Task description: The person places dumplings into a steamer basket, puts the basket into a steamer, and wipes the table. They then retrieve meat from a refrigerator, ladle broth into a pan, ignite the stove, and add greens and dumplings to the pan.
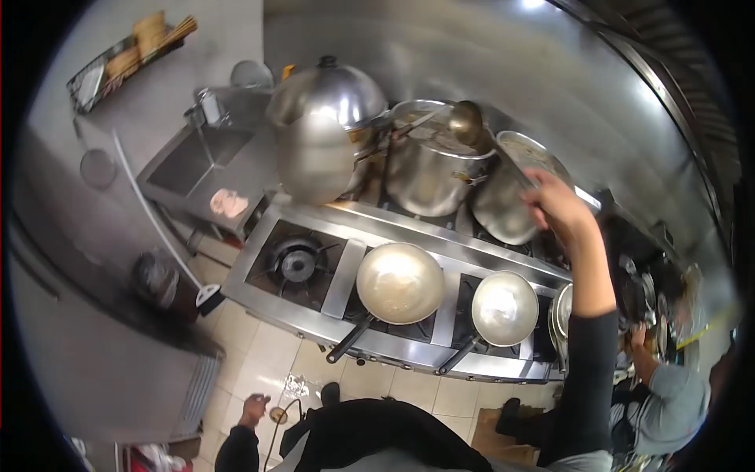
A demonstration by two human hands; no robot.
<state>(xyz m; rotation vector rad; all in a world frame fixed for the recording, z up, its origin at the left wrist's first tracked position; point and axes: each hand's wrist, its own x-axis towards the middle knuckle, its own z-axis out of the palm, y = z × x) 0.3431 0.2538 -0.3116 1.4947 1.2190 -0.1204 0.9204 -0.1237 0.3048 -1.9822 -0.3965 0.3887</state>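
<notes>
My right hand (pixel 554 200) is closed around the handle of a ladle (pixel 465 123). The ladle's bowl hangs above the rim of a tall stockpot (pixel 431 177) with broth-like contents. Beside that pot, under my forearm side, stands a second stockpot (pixel 511 206). Low at the left, away from the stove, my left hand (pixel 255 409) hangs with loosely curled fingers slightly apart and nothing visible in it. A wide pan (pixel 399 283) with a shiny wet surface sits on a middle burner. To its right is a smaller pan (pixel 505 307); both handles point toward me.
A bare burner (pixel 297 266) is at the stove's left end. Behind it stands a large pot with a domed lid (pixel 329 90). Water runs into a sink (pixel 200 161), with a pinkish piece (pixel 229 203) on its ledge. A co-worker (pixel 668 409) stands at the right.
</notes>
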